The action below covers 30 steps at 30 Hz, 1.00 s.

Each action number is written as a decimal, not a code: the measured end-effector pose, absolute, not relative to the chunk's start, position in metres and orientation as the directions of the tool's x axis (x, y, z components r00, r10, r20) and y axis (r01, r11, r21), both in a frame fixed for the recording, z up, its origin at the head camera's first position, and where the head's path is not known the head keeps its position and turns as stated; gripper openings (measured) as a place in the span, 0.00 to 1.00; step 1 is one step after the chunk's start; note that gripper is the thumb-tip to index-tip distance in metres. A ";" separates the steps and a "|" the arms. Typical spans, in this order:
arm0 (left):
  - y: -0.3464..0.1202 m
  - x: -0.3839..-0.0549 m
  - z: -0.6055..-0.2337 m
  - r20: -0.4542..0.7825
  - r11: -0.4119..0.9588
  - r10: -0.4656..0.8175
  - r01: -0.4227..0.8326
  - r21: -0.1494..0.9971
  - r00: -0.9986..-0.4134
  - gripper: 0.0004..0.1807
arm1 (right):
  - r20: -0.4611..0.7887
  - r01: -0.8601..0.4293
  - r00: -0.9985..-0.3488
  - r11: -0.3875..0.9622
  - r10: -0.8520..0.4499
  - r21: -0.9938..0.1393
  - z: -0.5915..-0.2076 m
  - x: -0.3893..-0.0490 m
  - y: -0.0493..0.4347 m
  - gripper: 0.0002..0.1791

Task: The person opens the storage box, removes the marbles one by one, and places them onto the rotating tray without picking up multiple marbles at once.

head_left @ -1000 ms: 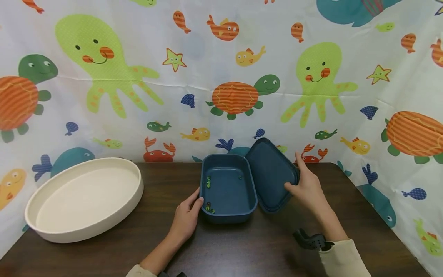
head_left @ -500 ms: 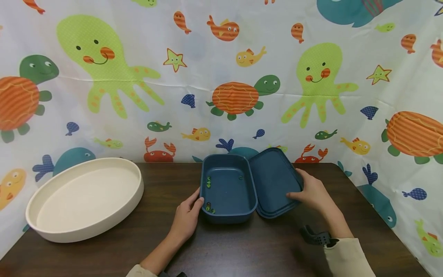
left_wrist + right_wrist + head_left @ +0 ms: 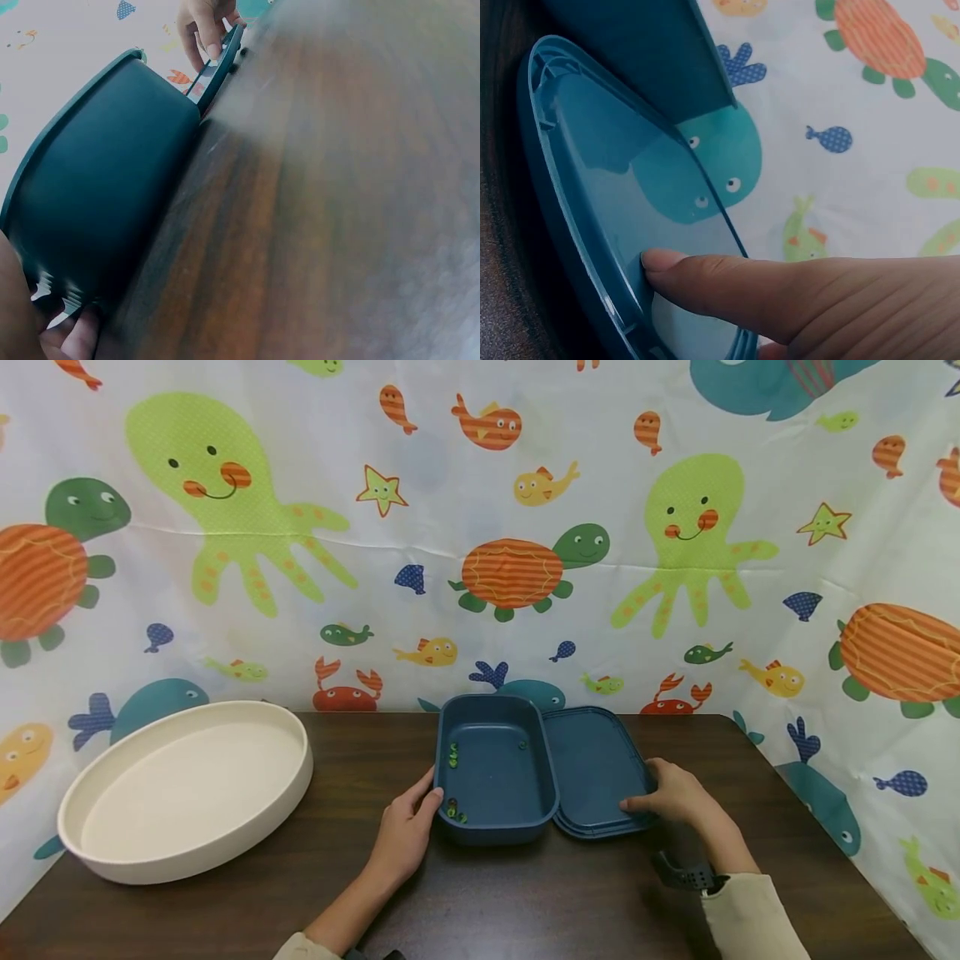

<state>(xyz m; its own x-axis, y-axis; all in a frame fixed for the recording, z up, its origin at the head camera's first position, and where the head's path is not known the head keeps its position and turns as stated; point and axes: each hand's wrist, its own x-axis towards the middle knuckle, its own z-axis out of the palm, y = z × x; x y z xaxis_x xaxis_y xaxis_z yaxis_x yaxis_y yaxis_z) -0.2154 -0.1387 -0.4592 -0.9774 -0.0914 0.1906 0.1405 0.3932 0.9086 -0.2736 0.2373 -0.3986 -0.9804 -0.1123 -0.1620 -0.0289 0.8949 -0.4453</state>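
A deep blue rectangular food container (image 3: 495, 768) stands on the table with its top uncovered. Inside it lie several small green pieces (image 3: 453, 755), too small to name. My left hand (image 3: 405, 831) holds its near left corner, thumb at the rim and fingers along the outer side. Right beside the container is its matching blue lid (image 3: 596, 768), low over the table, ridged rim facing up. My right hand (image 3: 678, 793) pinches the lid's right edge, thumb (image 3: 697, 277) on the upper face. Its other fingers are mostly hidden behind that edge in the right wrist view.
To the left stands a large round cream tray (image 3: 187, 785) with a raised rim. The dark wooden table (image 3: 517, 902) ends at the back against a white curtain (image 3: 442, 510) printed with sea animals.
My right hand has lowered the lid from a steep tilt beside the container to nearly flat at table level. The left hand and the container have stayed in place.
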 end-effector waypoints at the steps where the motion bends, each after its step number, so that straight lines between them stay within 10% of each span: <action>1: -0.138 -0.215 -0.459 0.192 0.395 -0.093 0.140 0.908 -0.977 0.25 | -0.165 -0.030 -0.980 0.896 -0.114 -0.442 -0.400 -0.274 0.237 0.55; 30: -0.135 -0.212 -0.456 0.203 0.383 -0.091 0.154 0.911 -0.975 0.25 | -0.129 -0.093 -0.979 0.914 -0.155 -0.395 -0.402 -0.270 0.232 0.47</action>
